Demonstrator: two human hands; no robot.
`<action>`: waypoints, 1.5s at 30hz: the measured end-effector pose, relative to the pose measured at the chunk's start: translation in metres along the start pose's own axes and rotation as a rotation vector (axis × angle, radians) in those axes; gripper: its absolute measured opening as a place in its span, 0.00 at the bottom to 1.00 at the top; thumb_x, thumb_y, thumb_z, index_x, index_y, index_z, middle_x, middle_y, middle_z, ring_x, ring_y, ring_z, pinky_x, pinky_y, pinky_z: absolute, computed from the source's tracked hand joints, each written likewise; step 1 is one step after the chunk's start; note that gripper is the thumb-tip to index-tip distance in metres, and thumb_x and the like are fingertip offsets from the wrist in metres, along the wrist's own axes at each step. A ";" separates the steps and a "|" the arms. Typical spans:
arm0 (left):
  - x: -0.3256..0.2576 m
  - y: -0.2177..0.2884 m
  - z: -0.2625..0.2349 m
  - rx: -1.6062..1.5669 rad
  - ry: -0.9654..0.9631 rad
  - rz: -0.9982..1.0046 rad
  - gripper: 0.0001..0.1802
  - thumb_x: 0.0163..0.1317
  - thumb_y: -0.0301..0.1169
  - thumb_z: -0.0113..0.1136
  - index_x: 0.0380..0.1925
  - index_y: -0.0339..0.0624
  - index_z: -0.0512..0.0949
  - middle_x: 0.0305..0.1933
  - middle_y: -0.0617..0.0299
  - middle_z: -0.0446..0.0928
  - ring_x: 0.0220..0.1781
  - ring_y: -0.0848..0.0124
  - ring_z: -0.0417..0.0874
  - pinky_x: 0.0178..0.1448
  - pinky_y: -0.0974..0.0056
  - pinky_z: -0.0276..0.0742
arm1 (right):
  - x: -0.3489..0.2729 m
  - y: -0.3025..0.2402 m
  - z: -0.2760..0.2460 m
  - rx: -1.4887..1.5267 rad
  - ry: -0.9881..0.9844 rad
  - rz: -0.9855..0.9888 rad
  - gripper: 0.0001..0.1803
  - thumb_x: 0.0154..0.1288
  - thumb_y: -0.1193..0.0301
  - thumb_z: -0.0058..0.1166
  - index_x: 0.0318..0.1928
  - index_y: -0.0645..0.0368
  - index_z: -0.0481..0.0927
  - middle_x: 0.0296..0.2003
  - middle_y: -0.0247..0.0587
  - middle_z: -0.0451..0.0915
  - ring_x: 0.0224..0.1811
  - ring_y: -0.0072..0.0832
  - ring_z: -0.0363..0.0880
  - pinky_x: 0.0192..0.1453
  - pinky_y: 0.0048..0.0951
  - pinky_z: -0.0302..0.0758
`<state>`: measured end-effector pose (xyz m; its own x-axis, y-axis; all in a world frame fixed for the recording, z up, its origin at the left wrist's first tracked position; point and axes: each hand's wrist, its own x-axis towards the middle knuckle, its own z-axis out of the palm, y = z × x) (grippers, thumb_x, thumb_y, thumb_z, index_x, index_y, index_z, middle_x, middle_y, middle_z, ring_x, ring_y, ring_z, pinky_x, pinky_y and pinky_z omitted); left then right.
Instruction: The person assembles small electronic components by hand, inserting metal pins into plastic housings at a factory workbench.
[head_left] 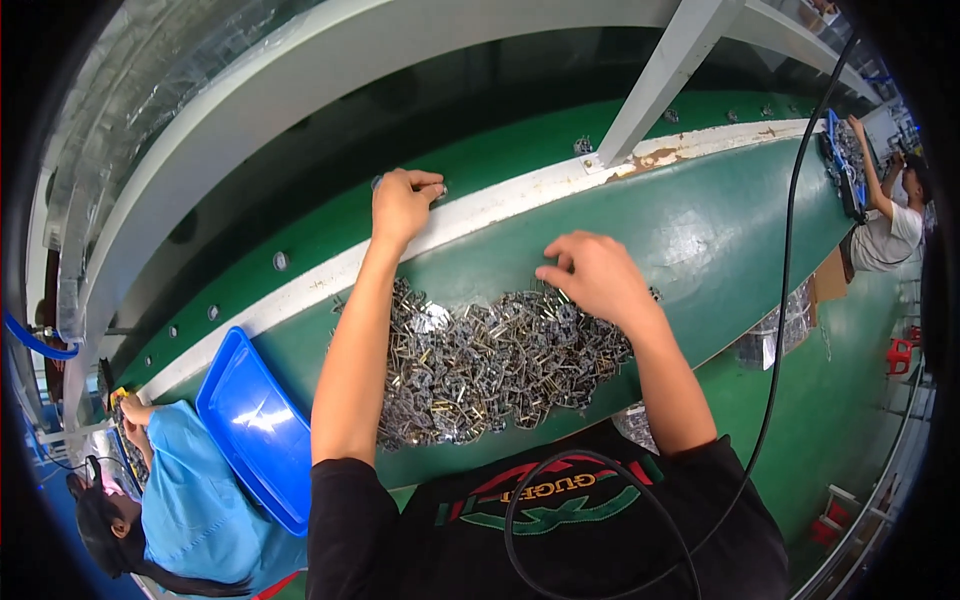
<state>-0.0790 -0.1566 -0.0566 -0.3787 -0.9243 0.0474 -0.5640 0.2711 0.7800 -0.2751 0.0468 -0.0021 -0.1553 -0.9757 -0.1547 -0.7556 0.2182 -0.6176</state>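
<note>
A wide heap of small metal parts (500,370) with thin prongs lies on the green worktable (720,215) in front of me. Beyond the white rail, my left hand (402,208) reaches over the green belt (330,225). Its fingers are pinched together, with a small metal part (441,190) at their tips, mostly hidden. Over the heap's far right edge hovers my right hand (598,275). Its thumb and forefinger are bent and apart, and nothing shows between them.
A blue tray (262,425) stands left of the heap. Along the belt sit several small parts, one of them a metal part (583,146) beside a white post (665,80). A black cable (790,240) hangs at right. Co-workers sit at left (200,500) and far right (890,230).
</note>
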 end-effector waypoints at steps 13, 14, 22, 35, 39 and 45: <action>0.016 -0.034 -0.031 0.340 0.136 0.253 0.17 0.54 0.30 0.68 0.45 0.42 0.84 0.43 0.48 0.80 0.42 0.54 0.82 0.50 0.57 0.78 | -0.012 0.027 0.003 1.110 -0.006 0.016 0.09 0.60 0.83 0.58 0.41 0.69 0.85 0.43 0.41 0.80 0.39 0.27 0.81 0.42 0.26 0.78; 0.016 -0.036 -0.031 0.261 0.041 0.188 0.17 0.53 0.29 0.68 0.46 0.41 0.84 0.44 0.47 0.81 0.41 0.54 0.83 0.50 0.57 0.79 | -0.014 0.028 0.001 1.330 0.021 0.012 0.12 0.59 0.86 0.57 0.45 0.72 0.83 0.43 0.42 0.81 0.40 0.28 0.82 0.43 0.26 0.78; -0.026 0.015 -0.035 -0.102 0.060 0.148 0.22 0.49 0.19 0.65 0.49 0.36 0.82 0.46 0.52 0.79 0.40 0.69 0.85 0.46 0.67 0.82 | -0.008 -0.010 0.003 1.285 0.221 0.001 0.15 0.61 0.84 0.61 0.49 0.69 0.82 0.43 0.41 0.82 0.42 0.24 0.81 0.44 0.24 0.78; -0.142 0.087 -0.049 -0.516 -0.251 -0.061 0.24 0.50 0.18 0.66 0.52 0.36 0.82 0.32 0.63 0.79 0.31 0.80 0.83 0.39 0.74 0.77 | -0.003 -0.062 0.003 0.332 0.428 -0.753 0.13 0.48 0.84 0.67 0.37 0.61 0.86 0.33 0.38 0.83 0.34 0.32 0.80 0.35 0.28 0.77; -0.148 0.088 -0.047 -0.476 -0.293 -0.015 0.25 0.50 0.18 0.66 0.52 0.35 0.82 0.34 0.61 0.78 0.33 0.78 0.85 0.40 0.73 0.78 | -0.005 -0.064 0.006 0.303 0.387 -0.785 0.13 0.46 0.84 0.66 0.36 0.61 0.85 0.33 0.36 0.83 0.34 0.33 0.80 0.36 0.30 0.78; -0.148 0.089 -0.046 -0.588 -0.356 -0.037 0.24 0.52 0.18 0.66 0.53 0.33 0.81 0.37 0.61 0.77 0.34 0.80 0.83 0.40 0.73 0.78 | -0.009 -0.058 0.019 0.387 0.365 -0.752 0.12 0.48 0.84 0.66 0.36 0.60 0.86 0.35 0.37 0.83 0.35 0.31 0.80 0.37 0.29 0.78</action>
<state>-0.0393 -0.0078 0.0342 -0.6416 -0.7583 -0.1154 -0.1277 -0.0427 0.9909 -0.2179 0.0438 0.0207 0.0498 -0.7952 0.6043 -0.4839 -0.5485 -0.6819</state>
